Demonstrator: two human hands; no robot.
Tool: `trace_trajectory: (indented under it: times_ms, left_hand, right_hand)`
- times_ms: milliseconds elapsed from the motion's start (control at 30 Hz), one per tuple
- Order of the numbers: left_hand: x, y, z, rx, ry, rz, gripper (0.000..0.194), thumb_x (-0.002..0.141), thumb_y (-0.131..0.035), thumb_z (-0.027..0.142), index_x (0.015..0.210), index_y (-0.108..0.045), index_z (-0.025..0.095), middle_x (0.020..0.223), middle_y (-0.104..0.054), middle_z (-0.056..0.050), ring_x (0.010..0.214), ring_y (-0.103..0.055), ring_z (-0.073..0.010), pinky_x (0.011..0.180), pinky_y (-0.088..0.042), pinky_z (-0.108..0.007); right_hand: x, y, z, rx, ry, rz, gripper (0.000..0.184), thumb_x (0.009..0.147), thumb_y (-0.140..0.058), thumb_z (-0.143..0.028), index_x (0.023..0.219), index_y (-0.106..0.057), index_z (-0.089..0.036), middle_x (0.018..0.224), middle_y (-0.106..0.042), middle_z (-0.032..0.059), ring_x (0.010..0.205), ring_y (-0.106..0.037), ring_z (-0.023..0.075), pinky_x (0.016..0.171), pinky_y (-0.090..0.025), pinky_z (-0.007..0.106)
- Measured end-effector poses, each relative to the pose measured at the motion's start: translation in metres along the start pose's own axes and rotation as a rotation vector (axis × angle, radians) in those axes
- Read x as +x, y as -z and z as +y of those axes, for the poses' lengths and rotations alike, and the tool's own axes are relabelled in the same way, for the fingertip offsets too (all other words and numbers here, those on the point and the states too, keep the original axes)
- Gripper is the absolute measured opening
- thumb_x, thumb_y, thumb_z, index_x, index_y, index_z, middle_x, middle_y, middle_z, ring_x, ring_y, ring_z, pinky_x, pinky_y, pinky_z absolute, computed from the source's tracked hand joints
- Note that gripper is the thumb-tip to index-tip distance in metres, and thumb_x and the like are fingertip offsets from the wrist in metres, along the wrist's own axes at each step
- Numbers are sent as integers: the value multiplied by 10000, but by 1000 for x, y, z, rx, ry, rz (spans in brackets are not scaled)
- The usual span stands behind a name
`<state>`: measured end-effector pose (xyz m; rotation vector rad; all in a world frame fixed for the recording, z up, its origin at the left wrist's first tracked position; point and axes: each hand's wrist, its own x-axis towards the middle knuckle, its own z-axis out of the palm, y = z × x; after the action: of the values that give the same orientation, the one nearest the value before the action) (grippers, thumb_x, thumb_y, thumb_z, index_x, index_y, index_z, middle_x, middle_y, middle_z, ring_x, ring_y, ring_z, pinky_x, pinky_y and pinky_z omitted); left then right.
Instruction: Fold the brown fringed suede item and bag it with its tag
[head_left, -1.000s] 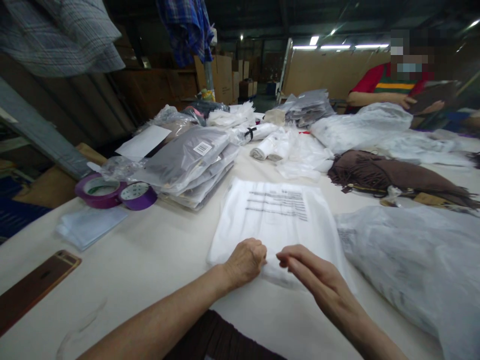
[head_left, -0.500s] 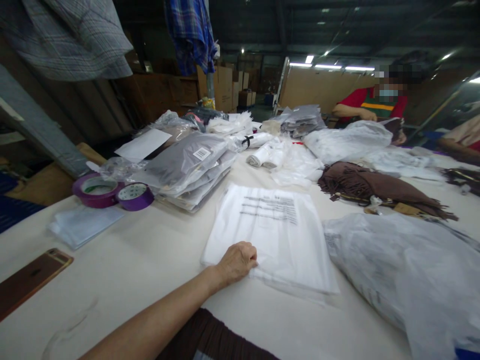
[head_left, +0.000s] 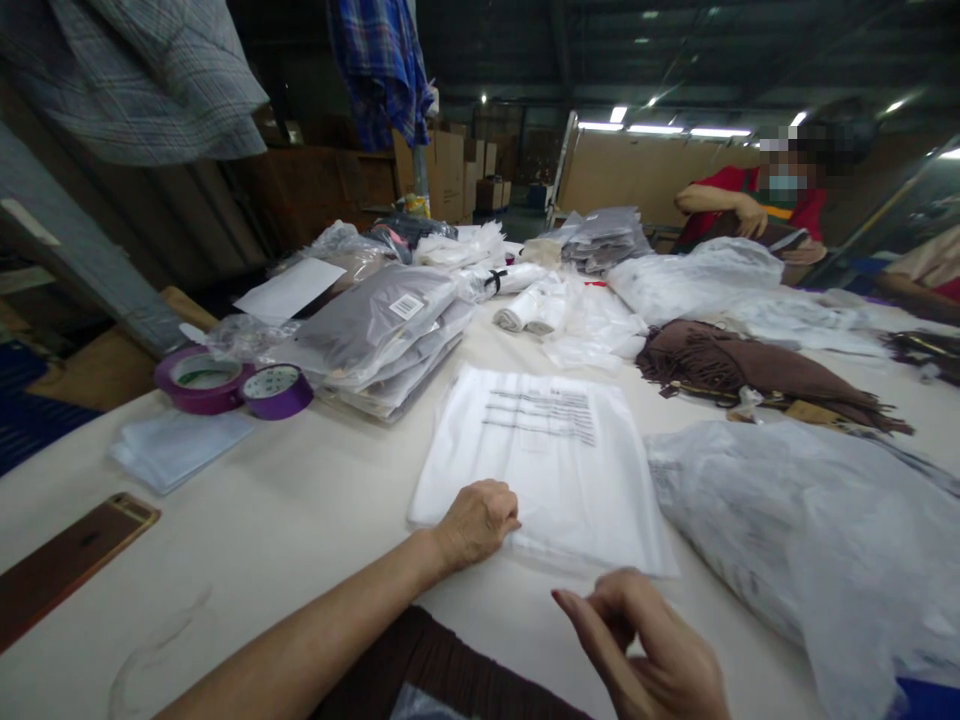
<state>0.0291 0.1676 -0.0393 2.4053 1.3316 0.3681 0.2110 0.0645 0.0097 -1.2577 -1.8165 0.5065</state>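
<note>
A stack of clear plastic bags point(head_left: 540, 470) with printed black text lies flat on the white table in front of me. My left hand point(head_left: 480, 522) is closed at the near edge of these bags, pinching the plastic. Just below the near right part of the stack is my right hand point(head_left: 645, 640), its thumb apart from the curled fingers and nothing visible between them. Dark brown pleated cloth point(head_left: 442, 670) lies at the bottom edge, under my left forearm, with a bit of clear plastic on it.
To the right lie a large filled plastic bag point(head_left: 810, 530) and a brown fringed garment point(head_left: 750, 370). Purple tape rolls point(head_left: 277, 392), packed grey garments point(head_left: 367, 320) and a phone point(head_left: 75, 560) are on the left. Across the table, a masked person point(head_left: 742, 215) handles something dark.
My right hand has come into view from the bottom, near the plastic bags. My left hand stays at the bags' edge. The person opposite has raised a dark item.
</note>
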Motion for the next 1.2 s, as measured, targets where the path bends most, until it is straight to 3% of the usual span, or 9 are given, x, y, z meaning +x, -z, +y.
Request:
trace_trajectory:
  times_ms: [100,167,233,367,567,700,800,1033,1200]
  left_hand:
    - [-2,1,4,58,-71,23,99,766,-646,143,697,-574,139,735,-594,-34,732,-540,-172,688,-413,-282]
    - [-3,0,5,89,-112,37,102,771,-641,148,700,-568,139,727,-591,-36,722,-536,-176,678,-413,-290]
    - [-4,-2,6,114,-141,51,110,783,-627,157,697,-560,141,724,-589,-39,711,-533,-178,665,-412,-293]
    - [-6,-4,6,146,-166,91,90,812,-596,203,754,-563,142,775,-598,-56,745,-537,-194,667,-417,-307]
    - [-3,-1,7,156,-203,100,292,807,-595,443,843,-603,154,820,-619,-47,795,-559,-194,692,-417,-307]
    - [1,2,5,198,-189,74,240,870,-542,312,701,-605,153,722,-617,-17,707,-563,-149,644,-393,-269]
    - [1,6,2,256,-192,52,189,850,-570,250,696,-592,142,703,-615,-24,683,-558,-161,616,-379,-278]
    - [-10,23,-20,404,-251,18,142,818,-504,67,709,-556,140,712,-599,-48,680,-533,-186,609,-357,-306]
    - [-27,25,-29,443,-242,58,189,848,-545,311,744,-539,153,751,-584,-51,711,-525,-200,631,-376,-318]
  right_hand:
    - [21,-24,29,-494,212,28,203,825,-572,-361,723,-494,-203,659,-524,-10,590,-486,125,563,-352,258]
    - [27,-35,46,-649,321,-28,134,867,-500,-299,894,-554,-178,834,-605,52,745,-525,178,645,-356,293]
    - [29,-41,57,-684,345,-57,145,880,-432,-177,911,-573,-179,874,-619,64,779,-512,194,672,-339,313]
    - [30,-46,70,-610,263,-53,217,842,-465,-143,635,-488,-202,637,-524,20,636,-454,173,606,-329,294]
    - [39,-45,76,-452,8,-93,148,719,-563,-161,646,-448,-218,627,-512,-18,615,-498,155,558,-368,259]
    - [48,-39,71,-313,-152,-189,216,693,-627,-284,585,-450,-225,559,-520,-42,523,-489,126,487,-370,237]
    - [53,-34,68,-202,-222,-266,222,705,-617,-340,576,-480,-221,534,-533,-45,497,-492,114,467,-390,223]
    - [49,-23,66,-117,-192,-262,249,800,-499,-399,632,-526,-218,583,-555,-24,542,-507,120,493,-411,228]
    - [38,-24,61,-182,-58,-179,234,875,-440,-378,715,-511,-223,635,-551,-25,558,-500,106,516,-418,214]
